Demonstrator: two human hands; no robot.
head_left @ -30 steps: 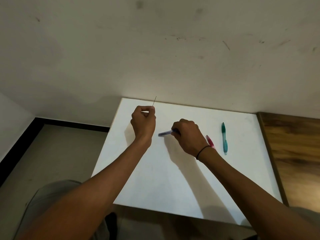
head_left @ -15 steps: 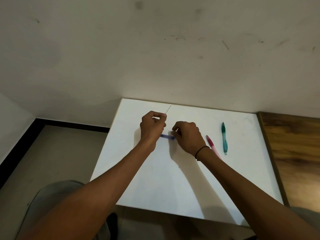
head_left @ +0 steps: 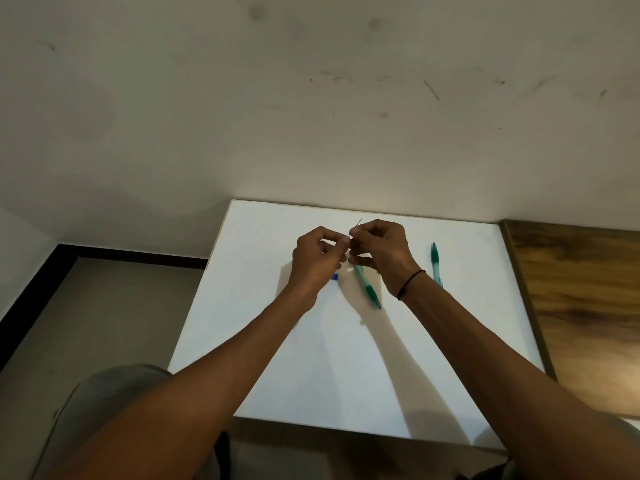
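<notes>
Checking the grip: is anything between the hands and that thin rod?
Nothing visible. The left hand and right hand both pinch the thin rod directly, fingertips meeting; the green pen and blue piece lie below on the table.

White desk stands against a scuffed off-white wall, and a wood-grain surface adjoins its right edge. Two pens lie on the desk, well apart: a green pen towards the right edge and a second green pen mid-desk, angled. Left of the desk there is grey floor with dark skirting.
</notes>
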